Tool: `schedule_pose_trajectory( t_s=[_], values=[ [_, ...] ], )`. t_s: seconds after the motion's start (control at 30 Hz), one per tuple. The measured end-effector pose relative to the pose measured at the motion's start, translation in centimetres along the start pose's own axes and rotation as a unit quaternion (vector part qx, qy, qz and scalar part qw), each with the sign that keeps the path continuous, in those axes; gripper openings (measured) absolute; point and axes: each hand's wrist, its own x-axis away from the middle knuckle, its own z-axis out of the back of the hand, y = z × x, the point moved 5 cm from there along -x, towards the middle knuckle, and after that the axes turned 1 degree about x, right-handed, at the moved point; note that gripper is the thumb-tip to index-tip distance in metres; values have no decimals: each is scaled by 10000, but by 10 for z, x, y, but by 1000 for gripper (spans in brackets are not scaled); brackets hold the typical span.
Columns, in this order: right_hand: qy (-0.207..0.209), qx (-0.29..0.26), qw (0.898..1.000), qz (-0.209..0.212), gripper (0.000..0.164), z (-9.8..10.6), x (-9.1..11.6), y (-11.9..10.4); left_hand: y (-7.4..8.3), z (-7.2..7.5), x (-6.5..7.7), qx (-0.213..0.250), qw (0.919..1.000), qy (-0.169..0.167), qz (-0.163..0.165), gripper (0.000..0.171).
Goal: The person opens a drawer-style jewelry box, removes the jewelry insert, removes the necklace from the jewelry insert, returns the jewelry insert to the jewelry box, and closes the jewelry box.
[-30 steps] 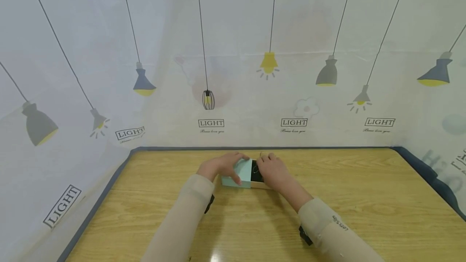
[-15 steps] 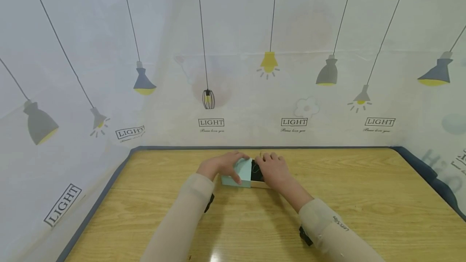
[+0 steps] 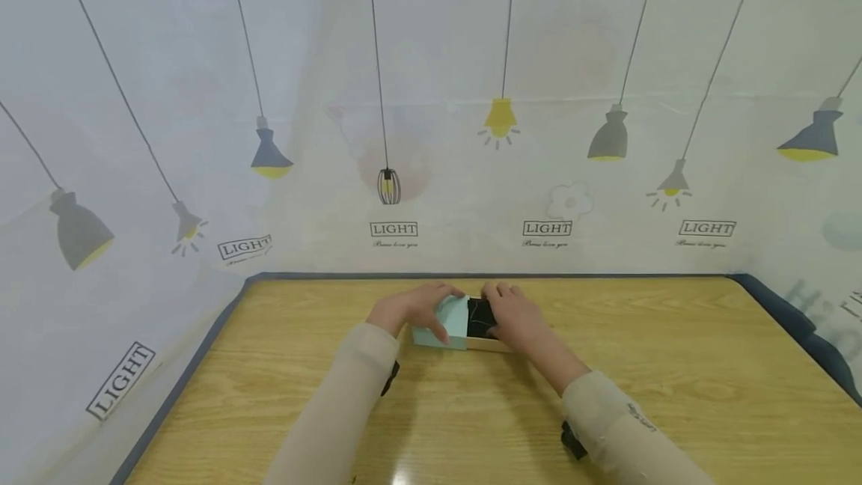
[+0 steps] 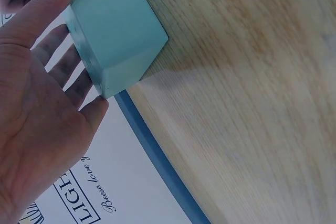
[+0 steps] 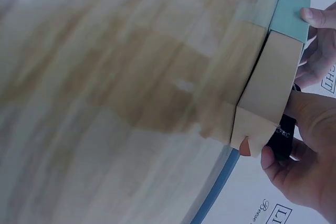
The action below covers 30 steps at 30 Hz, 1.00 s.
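1. Head view: left grip (image 3: 417, 307) pinches mint box sleeve (image 3: 454, 314) on desk (image 3: 673, 373); right grip (image 3: 521, 319) seemingly pinches black insert (image 3: 479, 316) in beige drawer (image 3: 486, 345);
2. Step, presumably: working black insert; next move calls for a steady box sleeve.

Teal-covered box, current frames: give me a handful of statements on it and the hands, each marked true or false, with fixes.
1. The left hand holds the teal cover. True.
2. The tan tray is partly out of the cover. True.
3. In the head view, the tray sticks out left of the cover. False: it sticks out to the right.
4. The right hand touches the black item. True.
5. The cover hides the black item completely. False: part of it shows outside the cover.
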Motion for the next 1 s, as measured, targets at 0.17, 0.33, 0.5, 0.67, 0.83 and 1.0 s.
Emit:
schedule_pose_trajectory(
  t_s=[0.17,0.33,0.5,0.67,0.83,1.0],
  values=[
    [54,-459,9989,86,62,5,3,6,2,-1,0,35,10000,-5,14,85],
    [168,-813,9964,163,63,10,7,11,4,-1,1,-52,10000,-28,50,85],
    [101,-1226,9924,23,64,11,8,15,4,-1,2,-63,10000,-53,13,85],
    [109,-1587,9873,-38,65,11,6,21,3,-2,1,-86,9999,-110,21,86],
    [64,-1882,9821,-79,62,13,6,24,2,-2,2,-41,10000,-79,-13,86],
    [42,-2095,9776,-194,59,15,8,28,2,-1,3,-7,10000,-49,-41,87]
  ],
)
